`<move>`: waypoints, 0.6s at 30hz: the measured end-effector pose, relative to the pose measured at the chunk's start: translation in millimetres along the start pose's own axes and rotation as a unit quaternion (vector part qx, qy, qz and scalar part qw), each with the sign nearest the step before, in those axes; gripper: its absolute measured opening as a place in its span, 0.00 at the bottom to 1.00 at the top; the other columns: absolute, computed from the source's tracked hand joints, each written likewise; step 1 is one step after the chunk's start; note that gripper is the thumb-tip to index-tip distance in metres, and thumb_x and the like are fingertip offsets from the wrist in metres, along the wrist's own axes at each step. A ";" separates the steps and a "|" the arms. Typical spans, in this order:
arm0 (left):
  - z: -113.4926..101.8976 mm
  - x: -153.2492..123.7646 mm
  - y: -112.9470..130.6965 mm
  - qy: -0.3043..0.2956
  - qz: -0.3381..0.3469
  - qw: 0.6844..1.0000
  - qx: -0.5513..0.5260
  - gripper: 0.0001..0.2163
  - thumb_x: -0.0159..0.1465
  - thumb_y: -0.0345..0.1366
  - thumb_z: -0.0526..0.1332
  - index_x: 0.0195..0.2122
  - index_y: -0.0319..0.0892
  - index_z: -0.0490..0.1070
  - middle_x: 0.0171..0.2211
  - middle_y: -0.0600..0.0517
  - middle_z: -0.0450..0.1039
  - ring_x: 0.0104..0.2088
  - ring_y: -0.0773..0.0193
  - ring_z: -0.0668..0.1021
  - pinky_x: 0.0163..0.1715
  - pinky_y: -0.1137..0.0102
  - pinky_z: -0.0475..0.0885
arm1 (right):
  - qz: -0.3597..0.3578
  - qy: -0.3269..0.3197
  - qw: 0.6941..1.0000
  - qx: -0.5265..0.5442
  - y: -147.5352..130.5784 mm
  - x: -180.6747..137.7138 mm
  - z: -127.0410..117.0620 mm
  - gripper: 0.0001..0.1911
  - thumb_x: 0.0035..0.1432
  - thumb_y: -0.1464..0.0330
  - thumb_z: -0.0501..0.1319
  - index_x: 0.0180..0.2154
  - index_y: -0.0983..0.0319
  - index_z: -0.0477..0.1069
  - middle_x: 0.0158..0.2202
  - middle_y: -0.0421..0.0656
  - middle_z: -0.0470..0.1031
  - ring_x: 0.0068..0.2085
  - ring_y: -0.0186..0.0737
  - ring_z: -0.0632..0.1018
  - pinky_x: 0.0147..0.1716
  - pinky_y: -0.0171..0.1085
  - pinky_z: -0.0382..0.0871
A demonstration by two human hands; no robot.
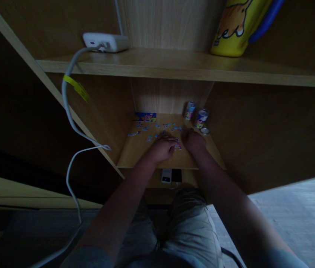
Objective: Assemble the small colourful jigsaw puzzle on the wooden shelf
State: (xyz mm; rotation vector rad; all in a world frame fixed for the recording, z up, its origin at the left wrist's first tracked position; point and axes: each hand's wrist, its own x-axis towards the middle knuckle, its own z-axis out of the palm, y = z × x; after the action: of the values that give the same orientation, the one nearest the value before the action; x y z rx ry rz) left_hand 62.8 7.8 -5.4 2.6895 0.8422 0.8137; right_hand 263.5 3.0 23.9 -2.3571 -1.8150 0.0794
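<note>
Some puzzle pieces (178, 147) lie at three o'clock from the left hand (164, 147) — right hand (195, 141) farther. I can't tell either grip.

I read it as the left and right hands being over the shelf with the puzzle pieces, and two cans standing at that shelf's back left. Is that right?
One thing is off: the head view shows the two cans at the back right, not the back left. The left hand and right hand are indeed over the shelf with the puzzle pieces.
</note>
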 end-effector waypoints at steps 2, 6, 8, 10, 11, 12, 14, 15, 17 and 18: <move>0.7 -0.6 -0.1 0.002 -0.006 1.000 0.004 0.16 0.71 0.26 0.63 0.52 0.49 0.86 0.59 0.50 0.86 0.61 0.53 0.84 0.68 0.52 0.74 | 0.011 0.019 1.000 -0.008 -1.9 -4.9 0.4 0.22 0.82 0.58 0.52 0.62 0.67 0.70 0.55 0.65 0.84 0.55 0.56 0.88 0.51 0.44 0.79; 0.6 -1.3 0.5 0.002 -0.006 1.000 0.011 0.16 0.71 0.26 0.62 0.52 0.49 0.86 0.58 0.50 0.86 0.62 0.53 0.83 0.69 0.51 0.73 | 0.024 0.029 0.999 -0.002 -1.7 -11.5 1.3 0.19 0.80 0.60 0.55 0.58 0.67 0.73 0.51 0.62 0.85 0.53 0.56 0.89 0.50 0.43 0.80; 0.1 -1.5 1.1 0.005 -0.004 1.000 0.013 0.16 0.71 0.26 0.62 0.52 0.49 0.86 0.58 0.50 0.86 0.61 0.53 0.83 0.69 0.51 0.73 | 0.027 0.035 0.999 0.005 -1.2 -13.1 1.1 0.18 0.81 0.60 0.54 0.57 0.67 0.74 0.50 0.61 0.86 0.52 0.56 0.89 0.49 0.43 0.80; -0.4 -1.7 1.9 0.008 -0.006 1.000 0.015 0.16 0.71 0.25 0.62 0.52 0.49 0.86 0.58 0.50 0.86 0.61 0.53 0.83 0.70 0.50 0.73 | 0.026 0.040 0.999 0.013 -1.0 -14.3 0.5 0.19 0.81 0.60 0.54 0.56 0.67 0.75 0.49 0.61 0.86 0.51 0.56 0.89 0.49 0.43 0.80; -0.6 -1.8 2.4 0.009 -0.007 1.000 0.015 0.16 0.70 0.25 0.63 0.52 0.49 0.85 0.58 0.50 0.86 0.61 0.53 0.83 0.70 0.49 0.72 | 0.024 0.042 0.999 0.017 -0.9 -14.8 0.3 0.19 0.81 0.59 0.55 0.56 0.67 0.75 0.49 0.61 0.86 0.51 0.56 0.89 0.49 0.43 0.80; -0.8 -1.8 2.8 0.009 -0.007 1.000 0.014 0.17 0.70 0.25 0.63 0.52 0.49 0.85 0.58 0.50 0.86 0.60 0.53 0.83 0.69 0.50 0.73 | 0.023 0.043 0.999 0.020 -0.6 -15.3 0.1 0.19 0.81 0.59 0.55 0.56 0.67 0.75 0.49 0.61 0.86 0.51 0.56 0.89 0.48 0.43 0.80; -1.2 -1.7 3.6 0.011 -0.007 1.000 0.011 0.16 0.70 0.25 0.63 0.52 0.48 0.86 0.57 0.50 0.86 0.59 0.53 0.84 0.69 0.51 0.73 | 0.022 0.042 0.999 0.026 0.4 -15.9 0.1 0.19 0.80 0.59 0.56 0.57 0.67 0.75 0.49 0.61 0.87 0.51 0.56 0.89 0.48 0.42 0.79; -1.5 -1.6 3.8 0.012 -0.004 1.000 0.009 0.16 0.70 0.24 0.63 0.52 0.48 0.86 0.56 0.49 0.86 0.59 0.53 0.84 0.68 0.51 0.74 | 0.020 0.040 0.999 0.028 1.0 -16.0 0.3 0.19 0.80 0.60 0.56 0.57 0.67 0.75 0.49 0.61 0.87 0.51 0.56 0.89 0.48 0.42 0.79; -2.0 -1.5 4.1 0.013 0.002 1.000 0.005 0.16 0.70 0.24 0.62 0.51 0.47 0.86 0.55 0.49 0.87 0.58 0.54 0.84 0.67 0.52 0.75 | 0.019 0.038 0.999 0.031 2.2 -15.8 0.8 0.18 0.80 0.61 0.55 0.57 0.67 0.75 0.50 0.60 0.87 0.51 0.55 0.89 0.49 0.42 0.79; -2.3 -1.5 4.0 0.014 0.004 1.000 0.003 0.16 0.70 0.24 0.62 0.51 0.47 0.86 0.54 0.49 0.87 0.58 0.54 0.84 0.67 0.52 0.75 | 0.019 0.038 0.999 0.032 2.5 -15.6 1.2 0.18 0.80 0.61 0.55 0.57 0.67 0.75 0.50 0.60 0.87 0.51 0.55 0.89 0.49 0.42 0.79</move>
State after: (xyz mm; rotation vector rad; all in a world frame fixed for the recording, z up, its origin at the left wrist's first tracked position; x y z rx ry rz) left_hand 62.4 3.8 -2.8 2.6948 0.8432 0.8543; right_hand 261.7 -12.5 21.4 -2.3189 -1.7071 0.0529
